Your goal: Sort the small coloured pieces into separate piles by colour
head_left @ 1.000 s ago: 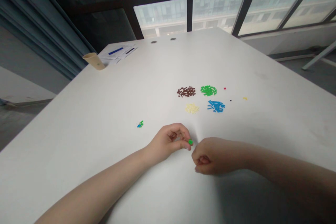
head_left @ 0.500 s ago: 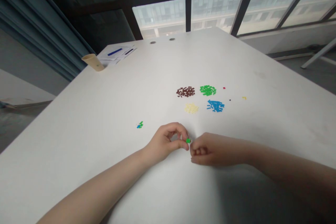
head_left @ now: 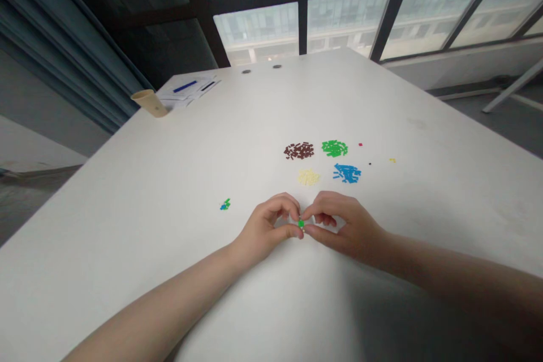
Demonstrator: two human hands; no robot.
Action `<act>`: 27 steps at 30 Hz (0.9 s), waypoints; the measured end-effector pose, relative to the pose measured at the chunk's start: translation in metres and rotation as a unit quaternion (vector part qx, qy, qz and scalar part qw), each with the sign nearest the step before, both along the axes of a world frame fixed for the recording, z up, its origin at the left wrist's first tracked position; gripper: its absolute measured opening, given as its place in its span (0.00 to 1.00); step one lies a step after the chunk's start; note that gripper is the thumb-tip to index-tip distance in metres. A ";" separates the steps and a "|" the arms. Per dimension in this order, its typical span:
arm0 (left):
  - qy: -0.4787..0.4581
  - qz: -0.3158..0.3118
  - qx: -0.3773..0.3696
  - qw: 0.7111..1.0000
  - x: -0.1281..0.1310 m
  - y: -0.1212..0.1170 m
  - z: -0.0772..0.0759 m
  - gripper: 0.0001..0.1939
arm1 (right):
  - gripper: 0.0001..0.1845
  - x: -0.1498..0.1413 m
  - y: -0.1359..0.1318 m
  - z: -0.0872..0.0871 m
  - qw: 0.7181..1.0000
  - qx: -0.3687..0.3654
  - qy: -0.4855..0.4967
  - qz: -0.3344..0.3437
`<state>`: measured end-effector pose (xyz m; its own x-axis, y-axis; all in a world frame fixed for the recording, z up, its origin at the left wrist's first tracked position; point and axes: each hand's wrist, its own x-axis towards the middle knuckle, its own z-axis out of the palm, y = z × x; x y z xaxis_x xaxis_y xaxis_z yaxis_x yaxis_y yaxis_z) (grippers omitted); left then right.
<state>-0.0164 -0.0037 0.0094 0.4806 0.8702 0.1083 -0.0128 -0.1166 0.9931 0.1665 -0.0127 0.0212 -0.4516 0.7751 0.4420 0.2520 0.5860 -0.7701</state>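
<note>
A small green block piece [head_left: 301, 224] sits between the fingertips of both hands, just above the white table [head_left: 169, 181]. My left hand [head_left: 269, 223] is closed in a pinch on it from the left. From the right, my right hand [head_left: 339, 220] pinches at the same piece with thumb and index finger. Beyond the hands lie piles of small building pieces: brown ones [head_left: 299, 151], green ones [head_left: 335, 148], pale yellow ones [head_left: 308, 177] and blue ones [head_left: 347, 173]. A little green and blue cluster [head_left: 225, 204] rests left of my left hand.
Right of the piles are a tiny red piece [head_left: 360, 145], a black one [head_left: 370, 164] and some yellow bits [head_left: 392, 160]. A beige paper cup [head_left: 151, 104] stands at the far left edge, beside papers [head_left: 169, 93] with a blue pen [head_left: 185, 86]. Windows rise behind the table.
My right hand has turned, its thumb and index finger coming forward to meet the green piece. My left hand keeps its pinch, almost in the same place.
</note>
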 end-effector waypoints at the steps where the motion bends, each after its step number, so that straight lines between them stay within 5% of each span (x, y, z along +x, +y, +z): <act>1: -0.001 -0.002 -0.001 1.000 0.000 0.000 -0.001 0.09 | 0.04 -0.001 0.000 0.000 1.000 0.005 -0.003 -0.001; 6: 0.035 0.007 -0.004 0.999 -0.001 0.000 -0.003 0.11 | 0.04 0.010 0.018 0.008 0.995 0.058 -0.060 -0.054; 13: 0.107 -0.024 -0.002 0.994 0.000 -0.001 -0.005 0.10 | 0.08 0.086 0.098 -0.005 0.920 0.045 -0.234 -0.311; 19: 0.132 -0.039 -0.010 0.990 0.002 0.000 -0.007 0.10 | 0.12 0.106 0.120 -0.032 0.866 -0.021 -0.368 -0.339; 27: 0.144 -0.045 -0.007 0.988 0.001 -0.001 -0.007 0.10 | 0.14 0.093 0.127 -0.039 0.850 -0.033 -0.372 -0.372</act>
<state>-0.0149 -0.0048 0.0027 0.5656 0.8228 -0.0562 0.2614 -0.1142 0.9584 0.2599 0.1138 -0.0178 0.0391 0.9802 0.1940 0.9653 0.0132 -0.2609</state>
